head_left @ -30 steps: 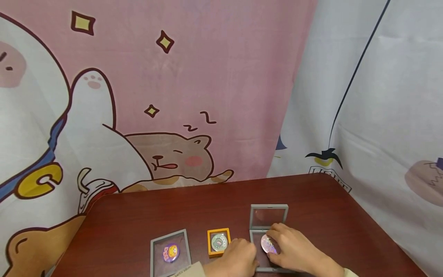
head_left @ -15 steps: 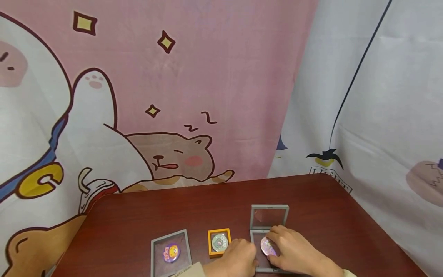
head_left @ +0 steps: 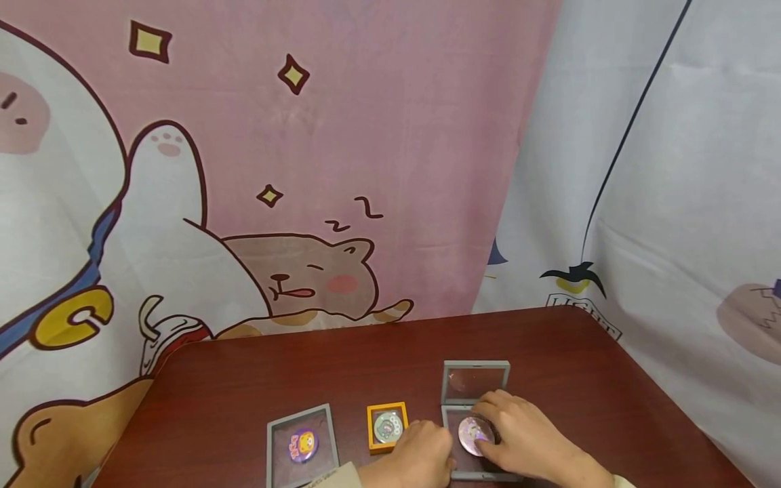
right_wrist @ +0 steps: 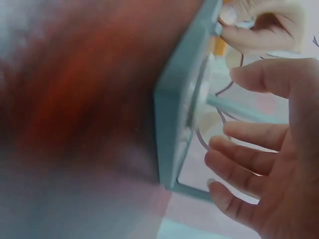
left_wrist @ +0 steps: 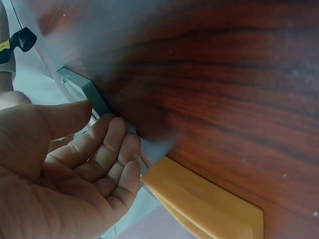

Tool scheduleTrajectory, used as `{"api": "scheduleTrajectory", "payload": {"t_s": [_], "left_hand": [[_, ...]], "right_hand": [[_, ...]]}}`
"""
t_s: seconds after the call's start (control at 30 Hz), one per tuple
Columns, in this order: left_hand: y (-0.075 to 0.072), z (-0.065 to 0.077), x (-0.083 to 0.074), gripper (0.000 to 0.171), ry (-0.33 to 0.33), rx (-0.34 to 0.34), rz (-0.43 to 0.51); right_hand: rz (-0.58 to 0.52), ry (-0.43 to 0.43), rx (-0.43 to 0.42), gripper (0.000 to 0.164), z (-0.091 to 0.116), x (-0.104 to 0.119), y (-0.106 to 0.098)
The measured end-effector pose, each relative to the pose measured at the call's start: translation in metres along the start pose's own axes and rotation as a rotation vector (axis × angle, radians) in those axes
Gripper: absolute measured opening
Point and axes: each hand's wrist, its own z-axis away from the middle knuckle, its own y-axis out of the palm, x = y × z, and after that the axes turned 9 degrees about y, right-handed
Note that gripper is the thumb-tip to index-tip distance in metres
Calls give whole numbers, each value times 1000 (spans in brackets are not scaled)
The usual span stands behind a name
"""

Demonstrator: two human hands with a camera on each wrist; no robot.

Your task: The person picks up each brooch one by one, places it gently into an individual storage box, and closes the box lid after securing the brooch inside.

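A grey display frame lies unfolded on the table, its lid standing up at the back. On the frame's clear film rests a round pinkish button badge. My left hand pinches the frame's left edge; in the left wrist view, thumb and forefinger grip the grey rim. Over the badge's right side is my right hand, its thumb overlapping the badge. Its fingers are spread and loosely bent in the right wrist view, where the frame's side hides most of the badge.
Left of the left hand sits a small orange-yellow frame with a green badge. Farther left lies another grey frame holding a purple badge with a yellow bear. The brown table ends at printed curtains behind and to the right.
The right hand's fingers have loosened and shifted right off the badge, showing more of its face. The badge lies a little flatter in view. The left hand has stayed at the frame's edge.
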Motion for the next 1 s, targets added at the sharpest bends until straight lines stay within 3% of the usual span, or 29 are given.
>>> {"api": "scheduleTrajectory", "payload": {"t_s": [0.2,0.6,0.83,1.0], "left_hand": [[0,0,0,23,-6,4,25],[0,0,3,25,8,5,72],[0,0,2,25,6,-12,51],[1,0,2,25,-1,-1,53]], "right_hand": [[-26,42,-61,32,-7,-9,-19],[-106,138,-282,23,-22,-28,-48],[-113,314,-241,23,-25,-39,-43],[-116,366,-180,27,-23,-42,-38]]}}
